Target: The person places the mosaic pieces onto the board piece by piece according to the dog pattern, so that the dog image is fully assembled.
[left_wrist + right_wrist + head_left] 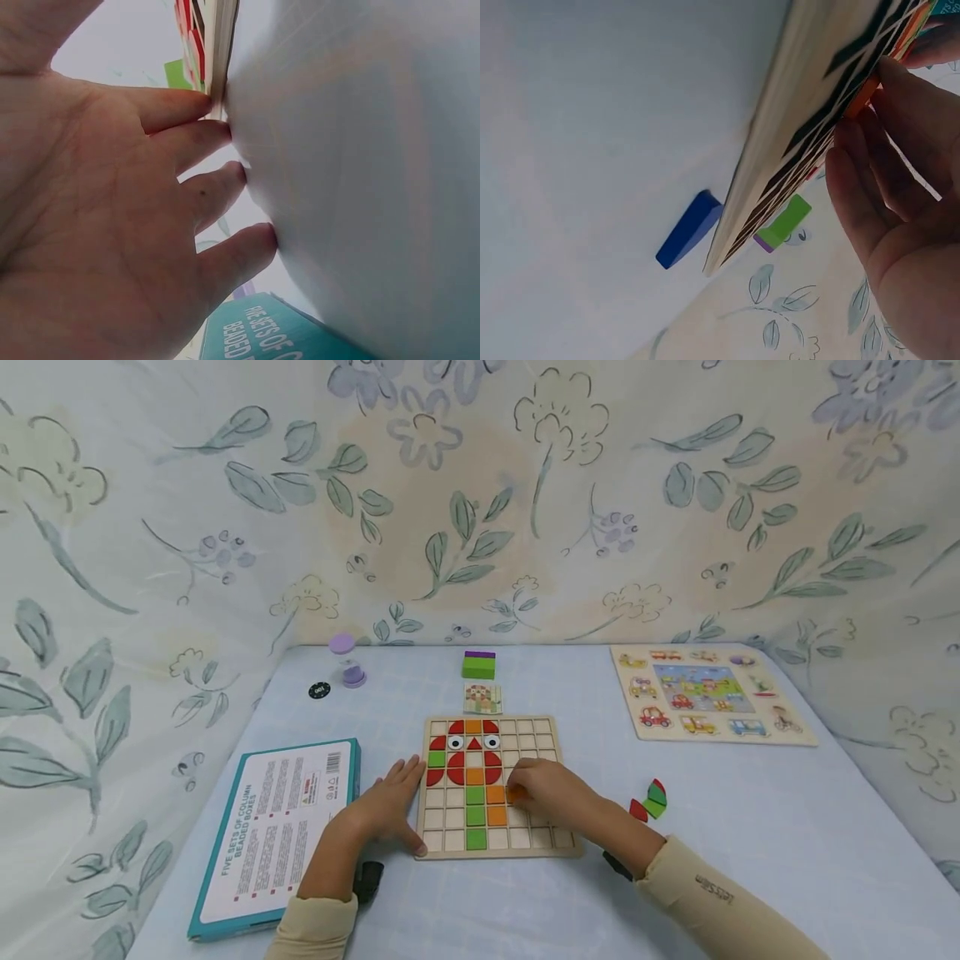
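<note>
A wooden grid board (498, 853) lies on the table, bearing red, orange, green and eye-patterned tiles. My right hand (551, 793) is over its right half, pinching an orange square tile (862, 97) between thumb and fingers close to the grid. Just left of that tile, two orange squares (496, 805) sit beside a column of green squares (476, 817). My left hand (386, 806) rests along the board's left edge, fingers spread and straight, fingertips down at the table; its thumb is at the near left corner.
A picture card (482, 697) and a green-purple block (478, 665) stand behind the board. At left are a teal-edged box (277, 835), a sand timer (348, 662) and a black disc (319, 691). Right are loose red-green pieces (655, 799) and a vehicle puzzle (712, 693).
</note>
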`<state>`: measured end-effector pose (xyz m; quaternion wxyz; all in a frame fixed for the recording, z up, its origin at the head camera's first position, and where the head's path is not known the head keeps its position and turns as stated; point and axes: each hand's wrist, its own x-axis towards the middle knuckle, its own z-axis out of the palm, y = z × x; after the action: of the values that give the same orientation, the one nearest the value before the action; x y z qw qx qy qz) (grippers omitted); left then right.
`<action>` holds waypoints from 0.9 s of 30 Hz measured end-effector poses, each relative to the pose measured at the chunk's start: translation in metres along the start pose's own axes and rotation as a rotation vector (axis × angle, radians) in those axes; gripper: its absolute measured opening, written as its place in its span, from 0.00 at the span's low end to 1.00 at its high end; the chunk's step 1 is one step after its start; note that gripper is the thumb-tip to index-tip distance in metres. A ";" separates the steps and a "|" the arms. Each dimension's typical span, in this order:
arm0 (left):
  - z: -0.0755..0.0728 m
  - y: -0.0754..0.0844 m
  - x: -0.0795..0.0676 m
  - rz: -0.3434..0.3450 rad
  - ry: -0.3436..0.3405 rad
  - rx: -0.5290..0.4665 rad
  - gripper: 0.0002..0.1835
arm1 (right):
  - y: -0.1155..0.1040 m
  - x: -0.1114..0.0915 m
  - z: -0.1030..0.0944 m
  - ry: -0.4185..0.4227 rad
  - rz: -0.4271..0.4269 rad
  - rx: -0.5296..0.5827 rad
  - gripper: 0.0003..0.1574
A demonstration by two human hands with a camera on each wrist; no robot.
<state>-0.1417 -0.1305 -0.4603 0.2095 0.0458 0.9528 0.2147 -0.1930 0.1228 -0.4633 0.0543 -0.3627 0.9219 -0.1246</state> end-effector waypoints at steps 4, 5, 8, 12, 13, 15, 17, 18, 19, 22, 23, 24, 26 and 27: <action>-0.001 0.000 0.000 0.000 0.006 -0.001 0.64 | -0.001 0.002 -0.001 0.005 -0.035 -0.012 0.09; 0.000 -0.001 0.001 0.000 0.006 -0.004 0.64 | -0.001 0.001 -0.002 0.002 -0.044 -0.017 0.09; 0.000 0.000 0.001 0.000 0.005 -0.002 0.64 | 0.002 -0.003 -0.003 -0.018 -0.095 -0.005 0.10; 0.000 0.000 0.001 -0.001 -0.002 0.001 0.64 | 0.013 -0.016 -0.014 -0.047 -0.117 0.102 0.14; 0.000 0.000 0.001 0.001 -0.004 -0.001 0.64 | 0.017 -0.020 -0.020 -0.043 -0.096 0.126 0.14; 0.000 -0.001 0.002 0.004 -0.001 -0.003 0.64 | 0.026 -0.032 -0.034 -0.021 -0.031 0.154 0.15; -0.001 -0.001 0.002 0.004 0.002 -0.006 0.63 | 0.035 -0.046 -0.049 -0.019 0.081 0.157 0.14; -0.001 -0.001 0.001 0.002 0.004 -0.002 0.63 | 0.039 -0.053 -0.055 -0.039 0.139 0.159 0.13; -0.001 -0.002 0.001 0.001 0.005 0.002 0.63 | 0.043 -0.061 -0.060 -0.073 0.199 0.162 0.12; -0.001 -0.003 0.002 -0.004 0.007 0.003 0.63 | 0.051 -0.085 -0.067 -0.246 0.376 0.175 0.10; -0.001 -0.003 0.002 -0.003 0.006 0.002 0.63 | 0.053 -0.092 -0.067 -0.304 0.415 0.178 0.11; -0.001 -0.003 0.002 -0.001 0.006 0.001 0.63 | 0.055 -0.099 -0.065 -0.352 0.444 0.177 0.11; 0.000 -0.003 0.002 0.003 0.005 -0.003 0.64 | 0.057 -0.112 -0.058 -0.420 0.494 0.158 0.14; 0.000 -0.004 0.003 0.004 0.004 -0.006 0.64 | 0.057 -0.117 -0.054 -0.431 0.502 0.140 0.15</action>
<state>-0.1441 -0.1331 -0.4631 0.2074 0.0467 0.9525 0.2180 -0.1554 0.2530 -0.4259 0.3019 -0.1376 0.9390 -0.0909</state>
